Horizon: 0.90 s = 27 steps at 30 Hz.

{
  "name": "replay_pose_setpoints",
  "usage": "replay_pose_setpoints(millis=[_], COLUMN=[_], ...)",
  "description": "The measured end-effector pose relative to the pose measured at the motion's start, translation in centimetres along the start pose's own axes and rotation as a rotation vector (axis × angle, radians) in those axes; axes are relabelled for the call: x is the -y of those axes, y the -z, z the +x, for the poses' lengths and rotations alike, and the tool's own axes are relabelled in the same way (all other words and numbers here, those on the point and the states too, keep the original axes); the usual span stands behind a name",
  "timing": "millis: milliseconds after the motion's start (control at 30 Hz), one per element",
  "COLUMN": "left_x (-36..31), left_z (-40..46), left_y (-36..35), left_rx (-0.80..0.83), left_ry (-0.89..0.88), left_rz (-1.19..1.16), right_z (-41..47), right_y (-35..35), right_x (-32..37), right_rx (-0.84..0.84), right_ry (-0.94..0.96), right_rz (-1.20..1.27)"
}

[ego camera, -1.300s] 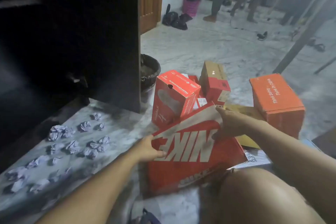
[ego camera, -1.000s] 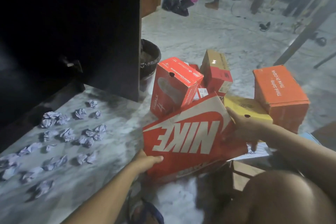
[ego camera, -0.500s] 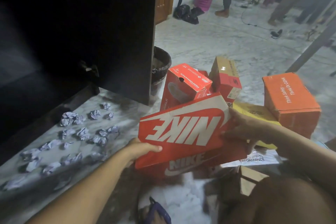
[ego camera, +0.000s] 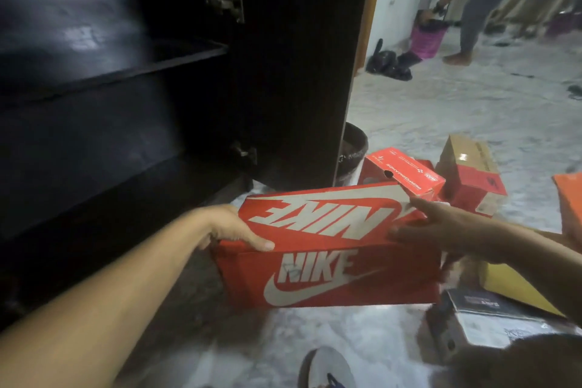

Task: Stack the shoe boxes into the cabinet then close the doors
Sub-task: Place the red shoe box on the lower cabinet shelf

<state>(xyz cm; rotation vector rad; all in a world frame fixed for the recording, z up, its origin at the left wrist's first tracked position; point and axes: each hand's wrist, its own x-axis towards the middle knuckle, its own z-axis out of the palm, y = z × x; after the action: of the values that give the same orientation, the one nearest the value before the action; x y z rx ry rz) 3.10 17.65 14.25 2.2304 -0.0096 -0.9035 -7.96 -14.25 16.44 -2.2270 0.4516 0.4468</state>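
While gripped by two hands [ego camera: 234,230] [ego camera: 441,230], one Nike box [ego camera: 327,277].

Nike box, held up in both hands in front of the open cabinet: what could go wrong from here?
1. The Nike box is gripped only at its ends, by the left hand and the right hand; its lid looks slightly lifted, so it may pop open.
2. The open cabinet door stands close beside the box, so a swing towards the lower shelf could knock its edge.

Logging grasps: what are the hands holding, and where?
The red Nike shoe box, by its two short ends: left hand and right hand.
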Motion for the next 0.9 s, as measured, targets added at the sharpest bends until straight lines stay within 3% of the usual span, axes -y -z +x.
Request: replay_pose_setpoints(millis=[200, 467, 667, 900], left_x=[2.3, 5.9, 9.7, 12.9], left_z=[-2.7, -4.0, -0.9, 4.6], left_y=[5.7, 10.2, 12.4, 14.1], left_rx=[-0.179, -0.426, -0.564, -0.704], left_ry=[-0.005, -0.004, 0.032, 0.003], left_rz=[-0.106, -0.294, -0.382, -0.459], right_z=[1.6, 7.0, 12.9, 21.6], right_y=[-1.9, -5.1, -9.1, -14.2], right_x=[6.8, 14.9, 19.0, 22.0], right_rx=[-0.044, -0.017, 0.092, 0.079], right_ry=[0.173, 0.267, 0.259, 0.29], right_rz=[-0.193, -0.178, -0.115, -0.122])
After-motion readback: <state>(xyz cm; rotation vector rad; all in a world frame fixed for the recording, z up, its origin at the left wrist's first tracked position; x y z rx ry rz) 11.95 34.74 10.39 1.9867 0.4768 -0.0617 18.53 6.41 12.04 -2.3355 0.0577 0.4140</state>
